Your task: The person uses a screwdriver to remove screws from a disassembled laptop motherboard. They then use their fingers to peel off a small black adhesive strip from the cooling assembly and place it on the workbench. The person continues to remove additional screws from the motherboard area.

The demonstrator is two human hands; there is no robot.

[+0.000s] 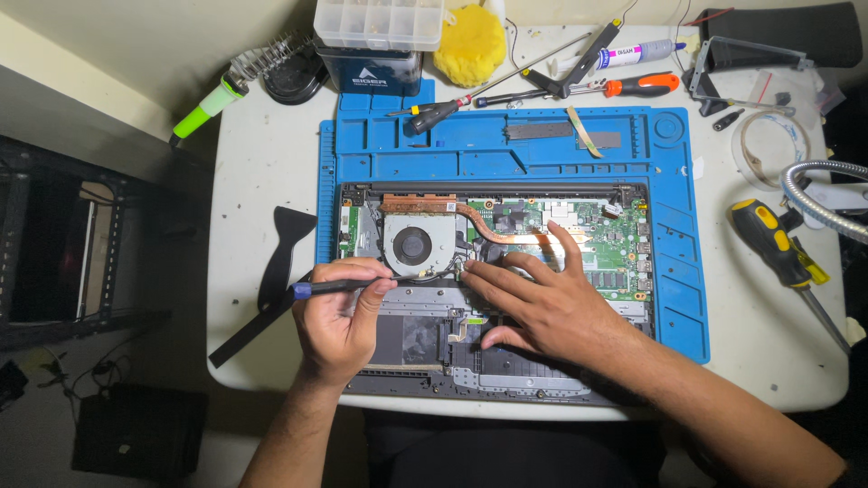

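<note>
An opened laptop (506,384) lies on a blue work mat (506,149), its green board, copper heat pipe (479,221) and round cooling fan (414,246) exposed. My left hand (339,316) grips a thin dark screwdriver (334,287) held level, its tip pointing right towards the spot just below the fan. My right hand (542,303) rests flat on the board to the right of the fan, fingers spread, fingertips near the screwdriver's tip.
A black plastic pry tool (282,253) lies left of the mat. Screwdrivers (434,113), tweezers and a tube sit along the back. A clear parts box (380,23), yellow sponge (470,43) and a yellow-handled screwdriver (778,244) are also on the white table (262,163).
</note>
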